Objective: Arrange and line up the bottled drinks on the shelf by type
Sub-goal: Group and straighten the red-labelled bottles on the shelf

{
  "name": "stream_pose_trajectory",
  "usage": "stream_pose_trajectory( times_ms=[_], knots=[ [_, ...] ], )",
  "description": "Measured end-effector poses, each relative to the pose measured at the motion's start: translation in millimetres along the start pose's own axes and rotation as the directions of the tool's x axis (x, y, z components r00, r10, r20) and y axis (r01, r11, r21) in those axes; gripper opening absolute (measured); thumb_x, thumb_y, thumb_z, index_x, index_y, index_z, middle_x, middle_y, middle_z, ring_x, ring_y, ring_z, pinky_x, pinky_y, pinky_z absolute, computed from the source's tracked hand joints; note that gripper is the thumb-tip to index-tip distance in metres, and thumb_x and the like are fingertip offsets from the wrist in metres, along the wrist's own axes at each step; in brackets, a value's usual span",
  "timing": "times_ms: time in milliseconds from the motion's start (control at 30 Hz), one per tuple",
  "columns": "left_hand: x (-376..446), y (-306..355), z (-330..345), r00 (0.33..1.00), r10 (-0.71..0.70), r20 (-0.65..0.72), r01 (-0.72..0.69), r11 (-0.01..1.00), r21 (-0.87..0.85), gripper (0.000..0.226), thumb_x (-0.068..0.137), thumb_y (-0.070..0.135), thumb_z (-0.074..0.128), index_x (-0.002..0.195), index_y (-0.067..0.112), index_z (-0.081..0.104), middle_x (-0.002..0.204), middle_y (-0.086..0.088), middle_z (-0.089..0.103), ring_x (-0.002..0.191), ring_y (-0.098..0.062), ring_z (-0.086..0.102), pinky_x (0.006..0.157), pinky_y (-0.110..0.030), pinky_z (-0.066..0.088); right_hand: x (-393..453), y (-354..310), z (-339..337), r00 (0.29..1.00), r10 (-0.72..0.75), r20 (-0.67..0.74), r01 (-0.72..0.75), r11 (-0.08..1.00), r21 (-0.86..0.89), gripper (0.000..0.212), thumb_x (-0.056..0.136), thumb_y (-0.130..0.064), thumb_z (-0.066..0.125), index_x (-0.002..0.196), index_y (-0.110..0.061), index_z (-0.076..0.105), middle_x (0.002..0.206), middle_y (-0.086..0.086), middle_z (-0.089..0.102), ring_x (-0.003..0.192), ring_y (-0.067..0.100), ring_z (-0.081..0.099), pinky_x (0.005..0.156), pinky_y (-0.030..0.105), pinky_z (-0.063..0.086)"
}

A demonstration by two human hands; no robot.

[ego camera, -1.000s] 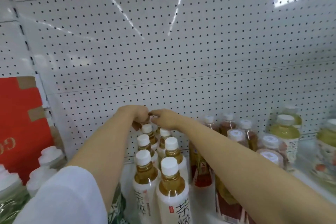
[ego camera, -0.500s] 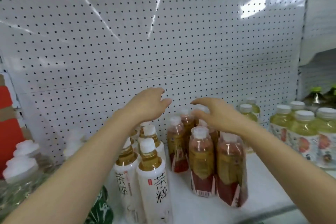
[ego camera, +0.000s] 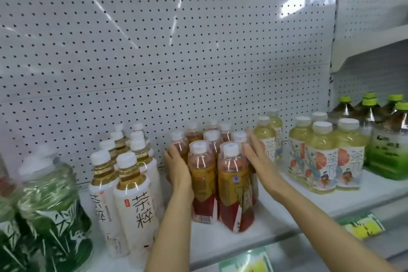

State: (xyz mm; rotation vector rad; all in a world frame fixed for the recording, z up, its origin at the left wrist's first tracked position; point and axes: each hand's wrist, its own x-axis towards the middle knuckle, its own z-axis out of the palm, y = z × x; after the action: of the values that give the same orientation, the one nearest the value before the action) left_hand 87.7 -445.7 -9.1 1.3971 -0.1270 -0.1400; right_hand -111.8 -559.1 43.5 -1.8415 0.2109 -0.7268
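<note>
The shelf (ego camera: pixel 287 212) spans the lower frame. Both hands have left the white-label bottles (ego camera: pixel 132 187) at lower left for the red-label bottles (ego camera: pixel 220 174), centre. Left hand (ego camera: pixel 177 166) and right hand (ego camera: pixel 257 162), fingers straight, press their flanks: squaring this type's block comes next, I'd say.

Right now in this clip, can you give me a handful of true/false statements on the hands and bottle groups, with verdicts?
1. Both hands flank the red-labelled bottles. True.
2. The right hand grips a green cap. False: its fingers lie straight against the red-labelled group.
3. The white-labelled bottles stand left of the left hand. True.
4. The green-capped bottles stand at the far left. False: far right.
</note>
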Motion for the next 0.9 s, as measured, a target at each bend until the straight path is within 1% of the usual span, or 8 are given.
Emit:
stream_pose_trajectory(
  times_ms=[67, 133, 267, 400, 600, 700, 767, 900],
  knots=[
    [-12, 7, -4, 0.997, -0.043, 0.056, 0.048, 0.996, -0.075, 0.094, 0.059, 0.105, 0.031, 0.13, 0.049, 0.057, 0.132, 0.003, 0.065, 0.118, -0.024, 0.063, 0.101, -0.054, 0.047, 2, 10, -2, 0.998, -0.049, 0.045, 0.047, 0.998, 0.029, 0.094, 0.068, -0.092, 0.041, 0.148, -0.058, 0.005, 0.151, -0.04, 0.007, 0.14, -0.013, 0.013, 0.124, 0.043, 0.012],
    [-58, 38, 0, 0.99, -0.077, 0.119, 0.09, 0.99, -0.11, 0.077, 0.083, 0.088, 0.03, 0.122, 0.033, 0.066, 0.116, -0.005, 0.074, 0.106, -0.027, 0.07, 0.096, -0.049, 0.053, 4, 16, -6, 0.991, -0.108, 0.082, 0.106, 0.994, 0.028, 0.103, 0.062, -0.095, 0.044, 0.148, -0.059, 0.0, 0.158, -0.035, -0.003, 0.147, -0.007, 0.002, 0.124, 0.047, 0.01],
    [-81, 56, 10, 0.976, -0.045, 0.214, 0.071, 0.99, -0.118, 0.07, 0.098, 0.069, 0.021, 0.117, 0.021, 0.069, 0.102, -0.009, 0.078, 0.095, -0.025, 0.075, 0.076, -0.038, 0.062, 7, 17, -11, 0.955, -0.246, 0.163, 0.261, 0.962, -0.079, 0.111, 0.06, -0.092, 0.052, 0.148, -0.058, -0.005, 0.158, -0.034, -0.011, 0.144, -0.013, -0.01, 0.12, 0.038, 0.007],
    [-83, 58, 15, 0.964, -0.009, 0.266, 0.033, 0.996, -0.087, 0.067, 0.101, 0.062, 0.018, 0.104, 0.02, 0.07, 0.086, -0.004, 0.079, 0.076, -0.016, 0.077, 0.056, -0.027, 0.059, 11, 19, -11, 0.936, -0.301, 0.184, 0.333, 0.925, -0.183, 0.112, 0.059, -0.094, 0.05, 0.15, -0.055, -0.004, 0.157, -0.032, -0.017, 0.144, -0.012, -0.015, 0.117, 0.037, 0.005],
    [-91, 40, 7, 0.977, -0.038, 0.208, 0.069, 0.987, -0.144, 0.072, 0.1, 0.067, 0.02, 0.113, 0.019, 0.072, 0.094, -0.009, 0.079, 0.083, -0.021, 0.077, 0.064, -0.033, 0.059, 12, 21, -13, 0.937, -0.296, 0.184, 0.325, 0.932, -0.158, 0.115, 0.059, -0.083, 0.063, 0.148, -0.057, -0.004, 0.156, -0.033, -0.014, 0.144, -0.013, -0.01, 0.116, 0.032, 0.009],
    [-101, 20, 5, 0.987, -0.063, 0.146, 0.081, 0.99, -0.117, 0.073, 0.098, 0.069, 0.021, 0.098, 0.025, 0.079, 0.09, -0.006, 0.079, 0.079, -0.019, 0.077, 0.072, -0.037, 0.055, 4, 34, -18, 0.953, -0.201, 0.226, 0.222, 0.972, -0.074, 0.13, 0.053, -0.069, 0.08, 0.143, -0.063, -0.014, 0.151, -0.04, -0.01, 0.139, -0.02, -0.002, 0.118, 0.031, 0.014],
    [-105, 17, 6, 0.987, -0.079, 0.141, 0.094, 0.99, -0.103, 0.074, 0.098, 0.07, 0.022, 0.086, 0.027, 0.081, 0.088, -0.005, 0.079, 0.075, -0.018, 0.076, 0.073, -0.038, 0.053, -3, 46, -19, 0.953, -0.15, 0.264, 0.169, 0.984, -0.053, 0.142, 0.049, -0.065, 0.088, 0.141, -0.063, -0.02, 0.155, -0.035, -0.009, 0.145, -0.01, 0.003, 0.122, 0.039, 0.017],
    [-108, 20, 9, 0.985, -0.084, 0.152, 0.098, 0.991, -0.091, 0.073, 0.097, 0.071, 0.023, 0.097, 0.023, 0.079, 0.091, -0.007, 0.079, 0.079, -0.021, 0.077, 0.075, -0.04, 0.054, -6, 55, -22, 0.945, -0.117, 0.304, 0.136, 0.99, -0.041, 0.149, 0.048, -0.055, 0.093, 0.139, -0.063, -0.023, 0.152, -0.036, -0.008, 0.148, -0.003, 0.005, 0.123, 0.043, 0.02]
  ],
)
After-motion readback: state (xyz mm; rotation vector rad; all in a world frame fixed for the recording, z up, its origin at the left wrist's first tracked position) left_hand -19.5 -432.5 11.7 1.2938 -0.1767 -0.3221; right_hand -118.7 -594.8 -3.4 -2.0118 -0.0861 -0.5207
